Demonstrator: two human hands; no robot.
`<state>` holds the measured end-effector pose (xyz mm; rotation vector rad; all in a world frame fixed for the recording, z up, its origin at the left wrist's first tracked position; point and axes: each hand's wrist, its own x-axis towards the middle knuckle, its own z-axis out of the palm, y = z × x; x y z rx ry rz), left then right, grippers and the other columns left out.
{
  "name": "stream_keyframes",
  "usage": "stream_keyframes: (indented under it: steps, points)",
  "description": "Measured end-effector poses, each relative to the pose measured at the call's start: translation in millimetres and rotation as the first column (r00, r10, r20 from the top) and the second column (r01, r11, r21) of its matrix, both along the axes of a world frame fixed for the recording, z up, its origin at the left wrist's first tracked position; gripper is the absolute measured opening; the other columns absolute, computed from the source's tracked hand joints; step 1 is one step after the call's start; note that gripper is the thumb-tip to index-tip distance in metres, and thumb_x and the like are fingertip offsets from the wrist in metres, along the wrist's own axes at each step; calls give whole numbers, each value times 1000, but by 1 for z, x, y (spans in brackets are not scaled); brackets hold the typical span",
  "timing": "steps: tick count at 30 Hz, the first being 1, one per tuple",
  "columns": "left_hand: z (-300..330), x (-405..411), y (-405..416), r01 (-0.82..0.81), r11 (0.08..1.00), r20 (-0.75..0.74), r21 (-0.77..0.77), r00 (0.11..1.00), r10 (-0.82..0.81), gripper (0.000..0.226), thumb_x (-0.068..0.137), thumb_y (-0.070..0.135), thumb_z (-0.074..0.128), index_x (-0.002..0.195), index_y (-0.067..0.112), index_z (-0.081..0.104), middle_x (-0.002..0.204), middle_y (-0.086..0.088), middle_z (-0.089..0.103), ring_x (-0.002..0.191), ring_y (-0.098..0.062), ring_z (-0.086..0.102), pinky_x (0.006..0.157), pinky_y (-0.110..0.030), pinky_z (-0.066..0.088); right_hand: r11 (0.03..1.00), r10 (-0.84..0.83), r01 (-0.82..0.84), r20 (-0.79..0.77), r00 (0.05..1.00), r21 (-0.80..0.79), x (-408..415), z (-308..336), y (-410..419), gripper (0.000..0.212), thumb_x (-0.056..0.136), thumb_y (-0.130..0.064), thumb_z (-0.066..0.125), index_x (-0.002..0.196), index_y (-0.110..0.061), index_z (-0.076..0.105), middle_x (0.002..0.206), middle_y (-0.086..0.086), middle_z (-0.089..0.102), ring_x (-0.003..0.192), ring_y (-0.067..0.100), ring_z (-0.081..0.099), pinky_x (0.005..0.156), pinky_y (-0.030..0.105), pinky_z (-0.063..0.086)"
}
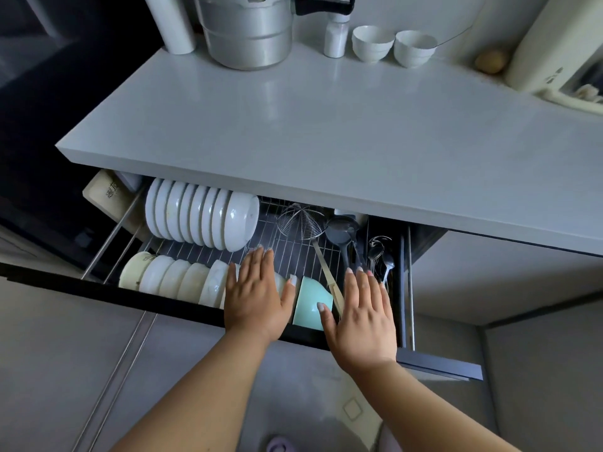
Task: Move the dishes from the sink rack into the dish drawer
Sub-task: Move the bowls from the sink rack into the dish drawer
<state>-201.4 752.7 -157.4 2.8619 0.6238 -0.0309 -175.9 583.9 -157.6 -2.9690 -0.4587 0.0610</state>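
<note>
The dish drawer (182,303) stands pulled out under the white counter. A back row of white plates (199,216) stands on edge in its wire rack. A front row of white bowls (173,278) lies on its side, ending in a mint-green bowl (311,296). My left hand (257,291) hovers flat with straight fingers over the right end of the bowl row. My right hand (362,311) is spread flat just right of the green bowl, its thumb lying across the bowl's rim. Neither hand holds anything.
A wire skimmer (301,221) with a wooden handle, dark ladles (341,231) and spoons (380,256) fill the drawer's right side. On the counter (326,125) stand a metal pot (248,31), a shaker (336,35) and two white bowls (393,45).
</note>
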Motion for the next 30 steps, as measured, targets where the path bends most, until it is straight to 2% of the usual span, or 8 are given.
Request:
stream_keyframes:
  steps: [5,10,16,19,23,26,28,30]
  points:
    - [-8,18,10,136,991,105,-9,985,-134,87,81,62,9,154,14,17,162,-3,12,149,-16,4,120,-37,-6,1000,14,-15,87,996,17,24,-4,6,77,91,-59,33,141,-2,44,145,19,46,140,34,37,112,43,19]
    - [-15,41,18,244,965,154,99,954,-257,76,88,52,32,147,5,33,156,-12,30,144,-22,18,114,-47,12,1000,12,-15,132,991,23,51,-7,11,77,91,-58,34,141,0,44,145,21,45,139,35,37,113,44,19]
    - [-16,75,26,257,956,176,142,944,-280,76,90,51,32,149,4,27,157,-13,27,145,-24,19,114,-50,15,999,21,-30,220,975,41,87,-9,17,75,93,-56,30,142,0,43,147,21,43,140,35,35,113,45,19]
    - [-15,93,29,250,957,230,149,932,-279,74,90,49,34,147,3,33,154,-16,33,143,-28,24,114,-51,17,995,24,-48,270,962,82,104,-9,20,74,96,-54,21,142,0,40,146,22,44,140,35,34,115,45,18]
    - [-17,112,32,236,952,360,194,886,-293,69,88,46,41,140,1,39,141,-17,38,138,-33,31,116,-53,16,981,39,-114,413,910,159,127,-14,22,67,93,-47,38,140,0,42,135,23,51,132,37,38,116,47,20]
    - [-15,121,32,250,943,433,222,841,-325,65,86,42,46,139,5,38,140,-13,36,136,-31,33,117,-54,16,966,82,-195,517,852,168,142,-16,22,62,94,-44,40,137,1,45,132,22,53,133,36,38,116,49,23]
    - [-13,128,35,298,923,400,242,836,-375,65,87,43,45,141,8,37,144,-11,36,138,-30,31,114,-56,19,967,122,-217,504,855,132,154,-14,24,68,92,-49,41,138,1,45,137,21,52,136,34,36,116,49,21]
    - [-11,134,39,328,911,343,249,850,-400,66,87,46,45,142,10,38,148,-11,37,140,-29,30,114,-58,19,971,170,-227,457,873,71,165,-13,26,83,86,-62,44,141,0,43,141,20,49,139,33,33,118,49,16]
